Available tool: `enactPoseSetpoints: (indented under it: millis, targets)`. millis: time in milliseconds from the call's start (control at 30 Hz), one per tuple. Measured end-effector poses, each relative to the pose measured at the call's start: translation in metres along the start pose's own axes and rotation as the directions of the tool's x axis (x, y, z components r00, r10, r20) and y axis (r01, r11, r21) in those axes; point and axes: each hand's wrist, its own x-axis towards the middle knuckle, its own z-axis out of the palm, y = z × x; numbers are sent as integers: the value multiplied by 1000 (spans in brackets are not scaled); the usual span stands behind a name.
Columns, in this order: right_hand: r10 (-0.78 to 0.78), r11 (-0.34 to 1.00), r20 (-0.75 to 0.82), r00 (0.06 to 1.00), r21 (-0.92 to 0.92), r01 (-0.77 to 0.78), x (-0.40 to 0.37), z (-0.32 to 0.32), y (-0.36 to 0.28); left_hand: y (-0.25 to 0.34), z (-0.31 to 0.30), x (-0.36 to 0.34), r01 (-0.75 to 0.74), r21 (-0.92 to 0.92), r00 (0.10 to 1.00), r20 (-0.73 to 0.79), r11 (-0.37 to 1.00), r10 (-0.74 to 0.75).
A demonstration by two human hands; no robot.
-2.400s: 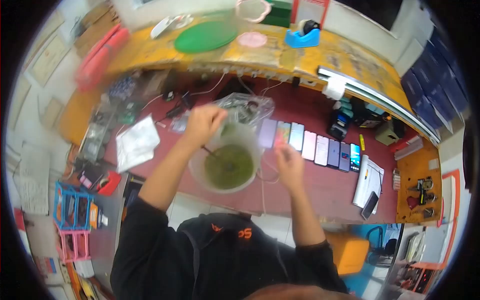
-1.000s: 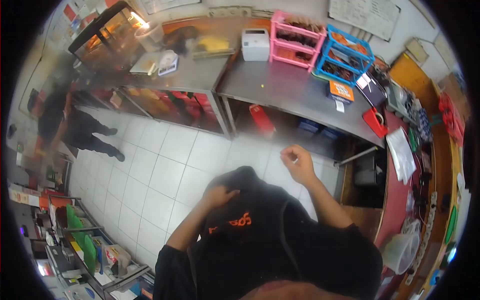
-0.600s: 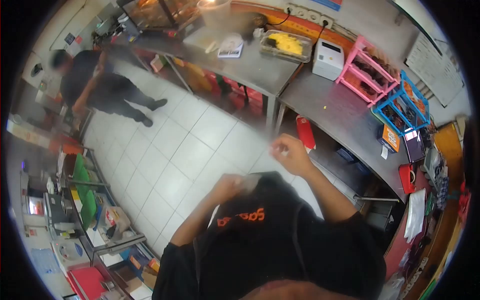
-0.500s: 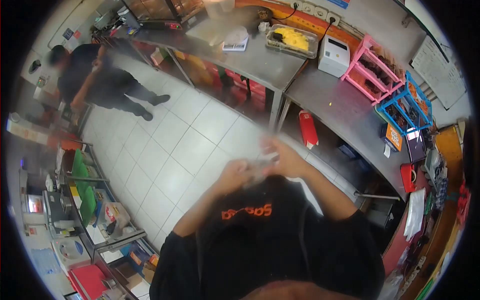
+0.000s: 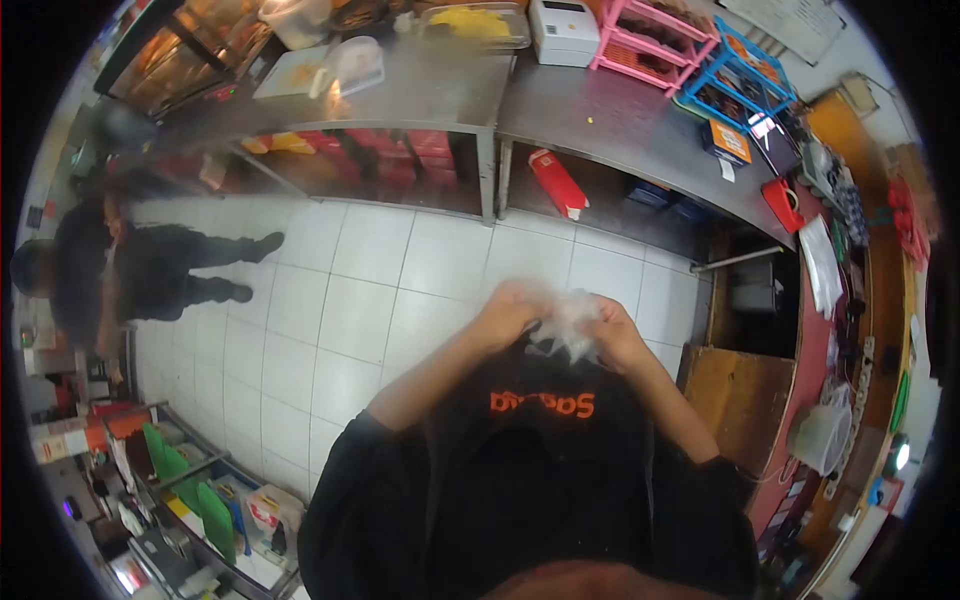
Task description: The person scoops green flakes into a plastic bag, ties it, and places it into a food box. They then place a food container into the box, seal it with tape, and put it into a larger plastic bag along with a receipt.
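Observation:
In front of my chest, a crumpled piece of thin, see-through plastic [image 5: 570,328] hangs between my two hands. Whether it is a bag or a disposable glove I cannot make out. My left hand [image 5: 515,314] pinches its left side, the fingertips smeared by motion. On the other side, my right hand [image 5: 617,335] has its thumb and fingers closed on the plastic. Both hands are above the black apron [image 5: 540,450] with orange lettering.
Ahead runs a steel counter [image 5: 420,95] holding a tray of yellow food [image 5: 470,25], a white printer [image 5: 565,32] and pink [image 5: 655,45] and blue racks [image 5: 735,80]. A red box [image 5: 558,185] lies on the lower shelf. Another person [image 5: 120,265] stands at left on the tiles.
My view has swung left and nearer the counter. The plastic, blurred between my hands before, is now spread more and shows clearly. The other person stays at left.

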Motion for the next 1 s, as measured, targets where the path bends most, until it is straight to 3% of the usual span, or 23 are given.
enactPoseSetpoints:
  millis: [67, 133, 167, 200, 233, 267, 300, 367, 467, 500, 533, 567, 600, 633, 667, 700, 767, 800, 833, 867, 900, 967, 1000]
  targets:
    - [-18, 999, -60, 998, 29, 20, -15, -6, 1, -6, 2, 4, 8, -121, 999, 31, 993, -5]
    - [-50, 999, -140, 989, 6, 52, -38, -20, -3, -9, -6, 14, -155, -244, 986, -100, 957, 134]
    - [-108, 928, -210, 972, -373, 23, -45, -23, -7, -7, -5, 17, -176, -239, 969, -210, 955, 126]
    - [-176, 726, -288, 941, -684, -73, -49, -25, -9, -6, -11, 22, -182, 37, 957, -224, 983, 185]
    - [-406, 201, 45, 913, -970, 138, -37, -66, 35, -23, -33, 35, -313, 513, 884, -150, 799, 443]
    - [-324, 701, -33, 945, -679, 217, -46, -54, 30, -41, -40, 42, -363, 614, 809, -166, 701, 564]
    - [-425, 569, 149, 893, -723, 392, -44, -59, 44, -7, -1, 33, -124, 258, 907, -361, 958, 215]
    - [-139, 743, 381, 914, -570, 351, -59, -53, 21, -18, 23, 46, -177, 324, 890, -351, 929, 291]
    - [276, 882, 191, 942, -440, -169, -79, -87, 14, -40, 62, 66, -184, 356, 907, -298, 916, 298]
    - [291, 706, 238, 927, -707, -40, -79, -116, 23, -51, 77, 75, -154, 359, 909, -313, 920, 275]
    - [336, 442, 263, 904, -892, 96, -73, -158, 42, -65, 80, 89, -164, 404, 929, -243, 900, 278]
    - [335, 331, 394, 856, -900, 284, -69, -204, 66, -74, 93, 102, -187, 403, 937, -200, 896, 285]
    - [305, 215, 401, 864, -913, 348, -69, -258, 101, -86, 112, 113, -179, 402, 953, -157, 898, 260]
    - [401, 210, 170, 900, -974, 90, -96, -268, 84, -102, 134, 126, -172, 401, 965, -115, 900, 235]
    - [463, 88, 91, 882, -995, 57, -103, -281, 79, -116, 154, 136, -203, 385, 965, -77, 900, 250]
    - [396, 34, 229, 889, -971, 235, -95, -325, 101, -137, 181, 151, -213, 346, 969, -43, 914, 243]
    - [297, 243, 44, 954, -970, -31, -106, -393, 118, -164, 219, 176, -230, 321, 971, 18, 919, 237]
    - [263, 237, 21, 964, -971, -44, -135, -409, 92, -179, 234, 194, -174, 335, 984, 17, 926, 179]
    - [249, 489, -42, 968, -857, -163, -179, -413, 57, -198, 255, 216, -112, 345, 994, 23, 932, 111]
    - [243, 725, -70, 967, -650, -229, -216, -395, 31, -212, 266, 230, -201, 345, 980, 67, 917, 190]
    - [216, 742, -79, 973, -634, -217, -250, -388, 8, -211, 285, 231, -198, 362, 980, 95, 911, 175]
    - [2, 951, 198, 980, -304, 59, -329, -394, -53, -216, 334, 233, -154, 352, 984, 137, 923, 112]
    - [-173, 922, 64, 983, -342, 184, -368, -393, -81, -217, 346, 239, -143, 381, 987, 126, 913, 102]
